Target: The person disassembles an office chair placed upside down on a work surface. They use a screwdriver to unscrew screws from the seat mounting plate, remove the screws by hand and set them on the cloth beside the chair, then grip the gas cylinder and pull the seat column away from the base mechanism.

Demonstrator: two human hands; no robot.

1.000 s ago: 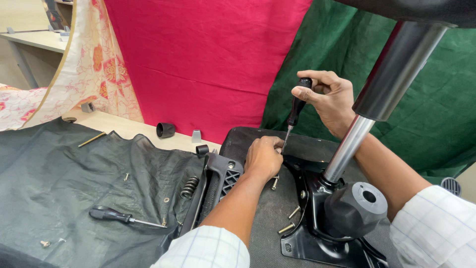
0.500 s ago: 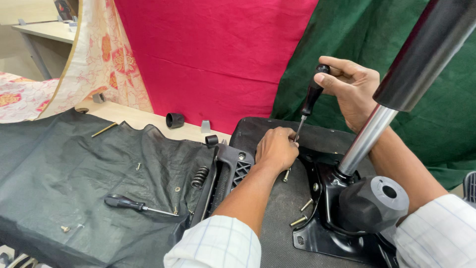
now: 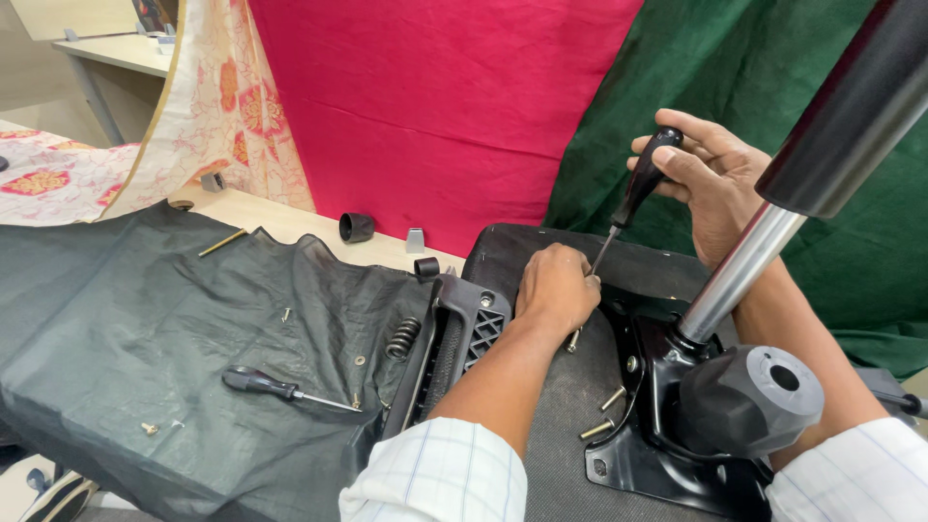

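Fingers (image 3: pixel 691 159) of your right hand (image 3: pixel 710 179) are wrapped tight around the black handle of a screwdriver (image 3: pixel 633 193), held tilted with its tip pointing down toward the black metal chair mechanism plate (image 3: pixel 643 387). Your left hand (image 3: pixel 556 285) is curled closed at the tip, its fingers pinching the shaft or a screw there; you cannot tell which. Both hands work over the upturned seat base (image 3: pixel 570 396), just beside the chrome gas cylinder (image 3: pixel 739 275). Loose bolts (image 3: pixel 599 425) lie on the seat near the plate. Well to your left, a second screwdriver (image 3: pixel 280 387) rests on the dark cloth (image 3: pixel 126 319) covering the desk, with a spring (image 3: pixel 401 336) near the black plastic arm bracket (image 3: pixel 459 333)
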